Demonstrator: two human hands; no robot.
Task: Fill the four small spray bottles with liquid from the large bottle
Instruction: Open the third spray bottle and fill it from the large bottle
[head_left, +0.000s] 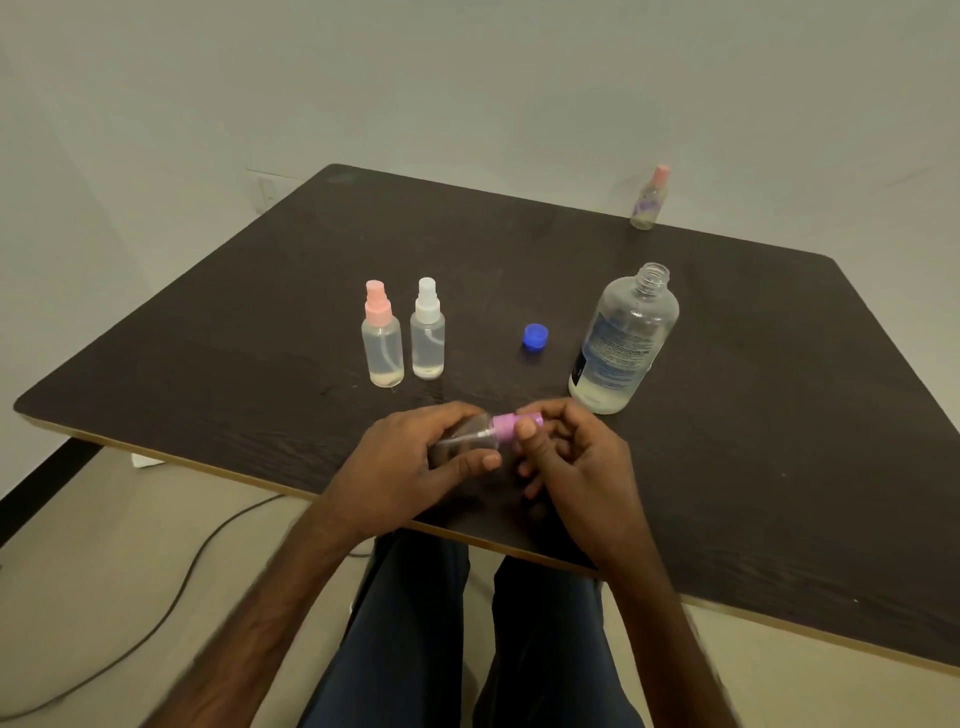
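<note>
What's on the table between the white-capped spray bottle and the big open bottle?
Only the blue cap, lying loose on the table, apart from both the white-capped spray bottle and the large bottle. The head view shows it.

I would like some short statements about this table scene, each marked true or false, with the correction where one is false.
1. The large clear plastic bottle stands open, with no cap on it. True.
2. The round blue cap lies on the dark wooden table between the large bottle and the white-capped small spray bottle. True.
3. Both hands are empty. False: the left hand holds the clear body of a purple-capped small spray bottle and the right hand pinches its cap.
4. The pink-capped small spray bottle lies on its side. False: it stands upright beside the white-capped one.
</note>
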